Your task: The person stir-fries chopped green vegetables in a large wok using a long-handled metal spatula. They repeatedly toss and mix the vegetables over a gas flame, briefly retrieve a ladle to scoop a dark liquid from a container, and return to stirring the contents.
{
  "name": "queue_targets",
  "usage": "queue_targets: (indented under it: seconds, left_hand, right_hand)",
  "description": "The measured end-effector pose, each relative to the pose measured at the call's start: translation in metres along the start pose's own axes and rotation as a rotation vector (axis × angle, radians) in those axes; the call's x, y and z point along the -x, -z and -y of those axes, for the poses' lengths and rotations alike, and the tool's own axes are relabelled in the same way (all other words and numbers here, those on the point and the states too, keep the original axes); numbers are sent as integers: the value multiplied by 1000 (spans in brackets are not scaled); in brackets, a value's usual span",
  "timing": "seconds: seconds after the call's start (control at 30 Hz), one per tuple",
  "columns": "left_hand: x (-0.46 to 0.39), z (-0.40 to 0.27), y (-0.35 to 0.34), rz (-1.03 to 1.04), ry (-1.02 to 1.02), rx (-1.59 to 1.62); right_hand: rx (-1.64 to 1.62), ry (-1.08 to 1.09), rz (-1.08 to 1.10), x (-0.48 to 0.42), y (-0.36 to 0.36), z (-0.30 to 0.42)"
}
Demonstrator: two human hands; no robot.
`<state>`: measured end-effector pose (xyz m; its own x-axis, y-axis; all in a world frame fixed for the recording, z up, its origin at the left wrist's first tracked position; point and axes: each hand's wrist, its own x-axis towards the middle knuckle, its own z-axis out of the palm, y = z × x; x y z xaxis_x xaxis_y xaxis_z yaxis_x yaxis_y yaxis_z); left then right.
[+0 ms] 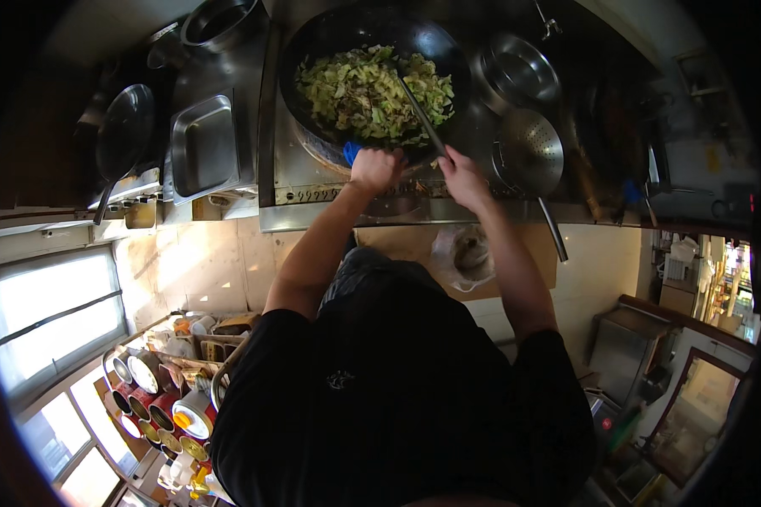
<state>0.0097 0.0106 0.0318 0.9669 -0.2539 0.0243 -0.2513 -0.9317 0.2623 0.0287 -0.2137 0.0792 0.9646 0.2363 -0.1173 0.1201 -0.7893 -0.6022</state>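
A large dark wok (441, 41) sits on the stove before me, holding a heap of chopped leafy greens (371, 89) that look like cabbage. My left hand (378, 168) is closed at the wok's near edge around a blue cloth (351, 152), much of which the hand hides. In my right hand (464, 179) is the long metal handle of a cooking utensil (422, 117). It slants up and left into the greens, and its head is buried there, so I cannot tell whether it is a ladle or a turner.
Right of the wok lie a metal bowl (521, 70) and a perforated strainer (530, 152), its handle jutting past the stove's front edge (304, 219). A rectangular steel pan (204, 147) and frying pan (125, 130) are left. A plastic bag (466, 256) lies below; cans (165, 412) stand behind left.
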Motion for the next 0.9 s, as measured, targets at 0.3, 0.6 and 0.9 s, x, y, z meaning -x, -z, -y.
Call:
queue_targets:
  seconds: [0.3,0.6,0.9]
  left_hand:
    - [9,20,-13,-242,-126,158]
    - [12,24,-8,-369,-250,285]
    - [22,27,7,-396,-312,360]
  right_hand:
    - [117,-169,269,72,182,60]
    - [37,-116,127,20,-4,58]
    - [357,-269,108,3,25,54]
